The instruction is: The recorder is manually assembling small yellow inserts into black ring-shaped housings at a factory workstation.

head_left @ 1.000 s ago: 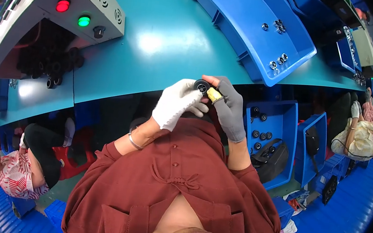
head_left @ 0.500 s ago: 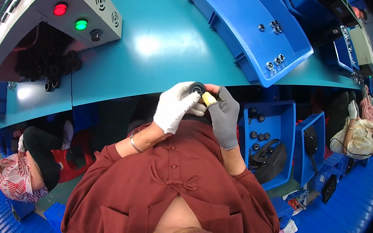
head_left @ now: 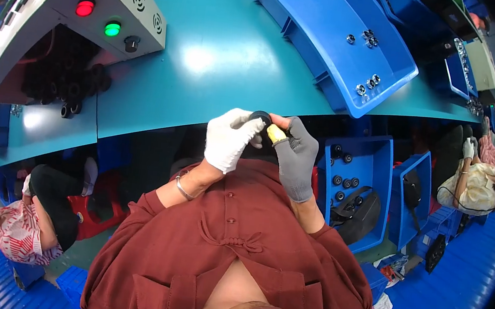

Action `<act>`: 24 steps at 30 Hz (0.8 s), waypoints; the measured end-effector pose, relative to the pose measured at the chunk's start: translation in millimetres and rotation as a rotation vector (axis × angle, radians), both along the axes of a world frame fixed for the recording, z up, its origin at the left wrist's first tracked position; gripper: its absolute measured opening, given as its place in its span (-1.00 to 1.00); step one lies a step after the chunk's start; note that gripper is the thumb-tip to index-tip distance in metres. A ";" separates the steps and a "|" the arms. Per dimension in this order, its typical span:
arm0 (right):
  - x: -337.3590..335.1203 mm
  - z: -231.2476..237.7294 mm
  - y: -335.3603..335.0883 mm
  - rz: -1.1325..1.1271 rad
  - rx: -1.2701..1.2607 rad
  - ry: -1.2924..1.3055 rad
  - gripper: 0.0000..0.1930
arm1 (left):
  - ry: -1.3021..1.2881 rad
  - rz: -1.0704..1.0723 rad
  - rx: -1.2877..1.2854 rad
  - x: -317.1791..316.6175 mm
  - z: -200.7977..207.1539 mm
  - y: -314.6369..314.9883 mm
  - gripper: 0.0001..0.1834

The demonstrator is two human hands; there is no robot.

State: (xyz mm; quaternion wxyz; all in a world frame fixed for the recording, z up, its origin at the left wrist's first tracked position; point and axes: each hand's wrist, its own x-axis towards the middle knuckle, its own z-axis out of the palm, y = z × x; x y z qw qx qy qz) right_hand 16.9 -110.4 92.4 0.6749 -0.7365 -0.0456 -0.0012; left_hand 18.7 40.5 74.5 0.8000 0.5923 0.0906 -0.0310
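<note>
We have one small black wheel [head_left: 260, 117] up in the hands, in the air at the near edge of the worktop [head_left: 201, 82]. Left hand [head_left: 228, 140], white glove, is narrowed in a pinch on its left side; right hand [head_left: 297, 160], grey glove, is closed in on the right side, bare fingertip on the rim, yellow-wrapped thumb [head_left: 275, 134] just below. We'd call it light and stiff, probably plastic with a slightly rubbery tread; unlikely to break, but round, so it could roll in a loose pinch, and knit glove fabric may slip on it. Best hold, we think: opposite sides of the rim, hub left free. Can't make out: hub and lower rim, covered by the left glove; the right fingers behind; whether the thumb touches. Dark parts [head_left: 67, 82] under the grey machine housing [head_left: 94, 0], on the worktop's left part, merge in shadow, so we can't count them; the housing's far end is cut off.
</note>
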 end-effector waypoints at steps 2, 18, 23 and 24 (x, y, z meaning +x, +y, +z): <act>0.3 -2.3 -0.3 -0.001 0.015 0.017 -0.74 | 0.027 -0.091 -0.018 1.4 -0.4 3.6 -0.82; 12.7 -4.5 -16.0 0.249 0.016 -0.102 -0.63 | 0.308 -0.311 -0.776 -9.8 -6.7 2.3 -0.72; 10.8 4.6 -9.9 0.208 0.120 -0.069 -0.60 | 0.250 -0.405 -0.729 -9.5 -7.8 5.8 -0.60; 11.8 6.3 -11.5 0.208 0.121 -0.068 -0.60 | 0.252 -0.404 -0.729 -9.9 -5.3 5.4 -0.60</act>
